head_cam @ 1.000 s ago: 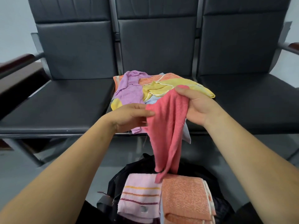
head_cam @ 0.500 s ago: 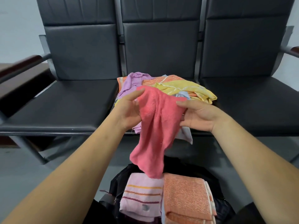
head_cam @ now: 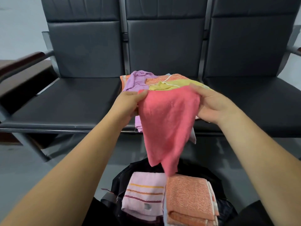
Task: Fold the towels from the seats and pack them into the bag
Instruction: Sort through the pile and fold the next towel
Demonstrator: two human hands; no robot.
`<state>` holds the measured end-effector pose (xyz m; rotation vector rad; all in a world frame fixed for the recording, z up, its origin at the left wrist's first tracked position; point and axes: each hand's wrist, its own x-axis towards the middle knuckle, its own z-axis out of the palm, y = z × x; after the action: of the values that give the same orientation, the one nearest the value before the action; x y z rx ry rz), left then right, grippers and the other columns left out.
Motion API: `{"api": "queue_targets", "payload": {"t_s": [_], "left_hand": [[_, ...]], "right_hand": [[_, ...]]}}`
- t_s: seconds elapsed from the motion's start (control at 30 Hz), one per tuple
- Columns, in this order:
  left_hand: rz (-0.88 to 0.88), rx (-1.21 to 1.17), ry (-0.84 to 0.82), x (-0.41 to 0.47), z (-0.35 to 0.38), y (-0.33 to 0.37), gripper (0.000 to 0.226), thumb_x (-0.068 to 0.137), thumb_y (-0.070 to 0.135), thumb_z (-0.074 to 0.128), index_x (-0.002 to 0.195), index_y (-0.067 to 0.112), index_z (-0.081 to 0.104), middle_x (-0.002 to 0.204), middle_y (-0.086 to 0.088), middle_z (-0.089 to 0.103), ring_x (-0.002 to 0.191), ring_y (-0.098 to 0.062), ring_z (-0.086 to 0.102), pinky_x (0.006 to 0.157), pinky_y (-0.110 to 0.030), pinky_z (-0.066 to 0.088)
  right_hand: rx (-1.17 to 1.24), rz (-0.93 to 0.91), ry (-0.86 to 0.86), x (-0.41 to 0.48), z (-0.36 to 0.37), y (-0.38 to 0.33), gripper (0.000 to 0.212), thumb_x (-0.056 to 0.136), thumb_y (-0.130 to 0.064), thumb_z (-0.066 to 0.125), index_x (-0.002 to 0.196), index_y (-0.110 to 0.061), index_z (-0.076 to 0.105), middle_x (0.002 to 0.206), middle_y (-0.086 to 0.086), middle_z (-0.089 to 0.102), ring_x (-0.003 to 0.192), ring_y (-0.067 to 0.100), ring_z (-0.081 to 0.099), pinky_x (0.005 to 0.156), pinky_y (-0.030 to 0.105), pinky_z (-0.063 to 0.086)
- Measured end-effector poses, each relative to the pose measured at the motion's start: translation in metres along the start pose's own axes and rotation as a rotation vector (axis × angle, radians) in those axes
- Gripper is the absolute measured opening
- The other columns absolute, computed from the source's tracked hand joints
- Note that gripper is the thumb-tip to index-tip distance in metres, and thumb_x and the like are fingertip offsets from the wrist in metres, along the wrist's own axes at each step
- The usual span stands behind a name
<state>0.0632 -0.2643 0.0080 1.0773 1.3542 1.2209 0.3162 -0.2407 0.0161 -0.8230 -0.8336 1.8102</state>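
Spread wider now, the towel (head_cam: pixel 167 121) hangs above the bag (head_cam: pixel 120 178), left grip (head_cam: pixel 128 103) and right grip (head_cam: pixel 211 106) pinching its top corners (pile (head_cam: pixel 164 80) waits on the seats (head_cam: pixel 73 101)); next I'd fold it in half.

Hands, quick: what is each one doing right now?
Left hand: closed, pinching one top corner of the pink towel.
Right hand: closed, gripping the towel's other top corner.
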Motion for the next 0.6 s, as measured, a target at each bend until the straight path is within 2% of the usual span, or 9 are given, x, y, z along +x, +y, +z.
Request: {"api": "queue_targets", "payload": {"t_s": [0.07,0.13,0.2,0.27,0.33,0.4,0.47,0.6], "left_hand": [[-0.099,-0.299,-0.050,-0.002,0.001,0.005,0.029,0.097,0.020,0.067,0.121,0.004,0.068,0.106,-0.007,0.075,0.089,-0.021,0.069,0.061,-0.027,0.056],[-0.087,-0.356,-0.111,-0.003,0.000,0.005,0.032,0.096,0.015,0.066,0.126,0.001,0.066,0.107,-0.010,0.071,0.087,-0.021,0.066,0.068,-0.029,0.056],[0.007,-0.179,-0.167,-0.006,-0.002,0.005,0.023,0.093,0.003,0.066,0.116,0.001,0.071,0.104,-0.011,0.073,0.091,-0.024,0.067,0.077,-0.030,0.057],[0.134,0.161,-0.113,-0.007,-0.008,0.003,0.022,0.090,-0.001,0.069,0.105,0.015,0.075,0.100,-0.008,0.078,0.095,-0.023,0.072,0.087,-0.036,0.060],[0.219,0.415,-0.004,-0.009,-0.011,0.004,0.019,0.091,0.007,0.072,0.098,0.025,0.077,0.100,-0.012,0.076,0.090,-0.019,0.069,0.091,-0.045,0.057],[0.216,0.370,0.025,-0.009,-0.012,0.006,0.010,0.092,0.015,0.072,0.095,0.023,0.078,0.103,-0.018,0.075,0.091,-0.023,0.070,0.094,-0.052,0.057],[0.183,0.304,0.045,-0.011,-0.011,0.009,0.006,0.093,0.022,0.073,0.093,0.020,0.078,0.103,-0.015,0.076,0.099,-0.029,0.073,0.092,-0.050,0.058],[0.106,0.202,0.097,-0.008,-0.015,0.012,0.028,0.091,0.031,0.075,0.097,0.004,0.078,0.108,-0.023,0.073,0.085,-0.025,0.070,0.085,-0.045,0.062]], "right_hand": [[0.084,0.001,-0.112,-0.002,0.000,-0.001,0.034,0.095,-0.016,0.065,0.125,-0.001,0.065,0.124,0.009,0.069,0.116,0.019,0.066,0.101,0.034,0.054],[-0.149,0.019,-0.132,0.001,-0.002,0.004,0.031,0.096,-0.010,0.062,0.126,-0.002,0.065,0.122,0.009,0.071,0.116,0.021,0.067,0.097,0.035,0.055],[-0.369,0.059,-0.074,0.003,-0.005,0.010,0.038,0.094,-0.010,0.066,0.132,-0.004,0.064,0.125,0.008,0.071,0.119,0.025,0.067,0.097,0.045,0.055],[-0.448,0.065,-0.014,0.004,-0.007,0.011,0.038,0.094,-0.012,0.068,0.131,-0.007,0.065,0.120,0.007,0.072,0.111,0.026,0.069,0.094,0.052,0.057],[-0.479,0.023,0.026,0.003,-0.006,0.008,0.033,0.093,-0.013,0.070,0.126,-0.009,0.069,0.115,0.007,0.073,0.104,0.025,0.071,0.084,0.047,0.061],[-0.471,-0.022,0.054,0.004,-0.004,0.006,0.031,0.092,-0.013,0.071,0.123,-0.010,0.070,0.111,0.006,0.074,0.100,0.022,0.071,0.077,0.039,0.061],[-0.392,-0.042,0.061,0.004,-0.001,0.006,0.034,0.091,-0.013,0.072,0.124,-0.007,0.069,0.112,0.007,0.073,0.100,0.020,0.070,0.076,0.035,0.060],[-0.117,0.001,0.016,0.001,0.006,0.005,0.039,0.091,-0.015,0.072,0.130,-0.007,0.067,0.121,0.009,0.072,0.102,0.017,0.072,0.081,0.033,0.060]]}}
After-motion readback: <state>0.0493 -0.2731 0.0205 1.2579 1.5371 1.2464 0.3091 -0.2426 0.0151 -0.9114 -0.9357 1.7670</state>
